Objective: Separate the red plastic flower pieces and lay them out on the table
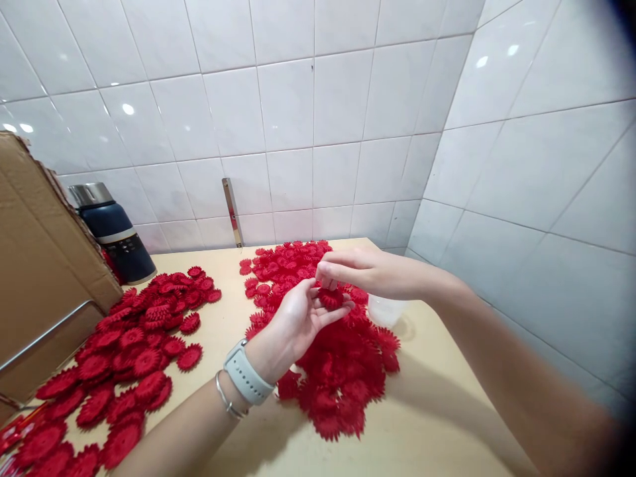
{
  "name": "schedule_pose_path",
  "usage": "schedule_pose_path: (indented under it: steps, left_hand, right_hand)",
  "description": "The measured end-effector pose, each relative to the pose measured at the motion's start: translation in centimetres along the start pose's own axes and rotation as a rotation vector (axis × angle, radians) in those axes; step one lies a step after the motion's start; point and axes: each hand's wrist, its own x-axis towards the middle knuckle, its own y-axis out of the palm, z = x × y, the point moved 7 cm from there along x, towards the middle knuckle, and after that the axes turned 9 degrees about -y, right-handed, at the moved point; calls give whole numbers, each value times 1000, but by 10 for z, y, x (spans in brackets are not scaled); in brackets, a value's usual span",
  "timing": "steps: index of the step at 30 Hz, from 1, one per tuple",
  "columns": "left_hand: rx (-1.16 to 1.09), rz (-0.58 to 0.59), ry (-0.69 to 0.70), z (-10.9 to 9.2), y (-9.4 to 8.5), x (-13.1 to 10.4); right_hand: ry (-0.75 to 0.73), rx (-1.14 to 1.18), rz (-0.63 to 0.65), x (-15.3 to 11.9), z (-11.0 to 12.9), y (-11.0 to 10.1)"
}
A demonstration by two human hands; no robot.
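My left hand point(303, 315), with a pale watch and a silver bracelet at the wrist, is turned palm up and holds a round red toothed piece point(330, 298) on its fingers. Just above that piece, my right hand point(348, 270) is bent downward with its fingertips pressed together at the piece's upper edge. Under both hands spreads a large pile of similar red pieces point(338, 371). A second pile of red pieces point(144, 338) lies to the left.
A cardboard box point(44, 265) and a dark blue bottle point(116, 235) stand at the left. Behind the right hand is a whitish translucent container point(386, 311). Tiled walls border the pale table point(218, 265) behind and at the right. A metal strip point(231, 212) leans on the back wall.
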Motion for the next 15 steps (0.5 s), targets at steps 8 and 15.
schedule_pose_path:
  steps: [8,15]
  left_hand:
    - [47,11,-26,-1,1,-1]
    - [52,-9,-41,0,3,-5]
  right_hand:
    - [57,32,81,-3,3,6]
    - [29,-52,-16,1,-3,-1]
